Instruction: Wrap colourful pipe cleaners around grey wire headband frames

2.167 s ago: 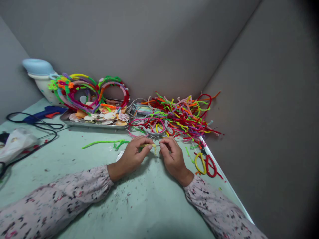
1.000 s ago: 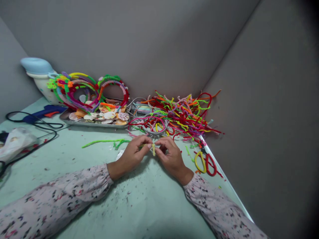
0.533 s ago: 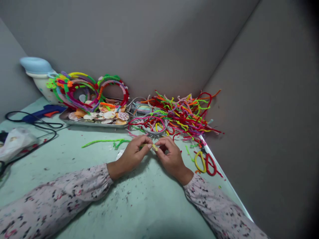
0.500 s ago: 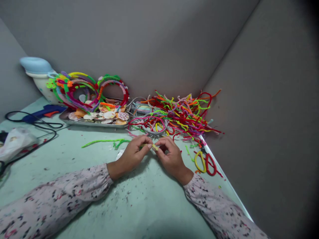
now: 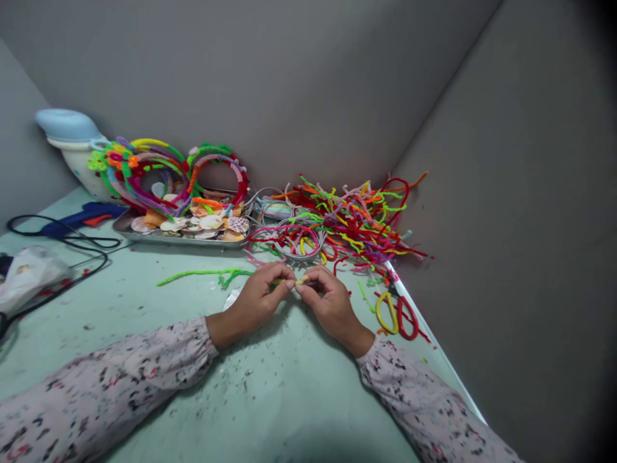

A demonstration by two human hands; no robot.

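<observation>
My left hand (image 5: 260, 294) and my right hand (image 5: 332, 305) meet above the middle of the table, fingertips almost touching. Both are closed in a pinch on a short yellow pipe cleaner (image 5: 302, 280). Only a small stretch of it shows; my fingers cover the rest. Beside my left hand, a green pipe cleaner (image 5: 193, 276) lies on the table, with a small white scrap (image 5: 232, 298) under the wrist side. Just beyond my fingers are silver hoops (image 5: 308, 254). To the right of my right hand lie scissors (image 5: 398, 315) with one yellow and one red handle.
A metal tray (image 5: 193, 241) holds shell-like pieces and colourful wrapped headbands (image 5: 144, 186). A large heap of pipe cleaners (image 5: 351, 218) stands against the back wall. At left are a blue glue gun (image 5: 80, 217), its black cable (image 5: 103, 257), a plastic bag (image 5: 36, 273) and a white container (image 5: 84, 157).
My right thumb has moved up over the yellow pipe cleaner, so less of it shows. My left hand stays almost where it was.
</observation>
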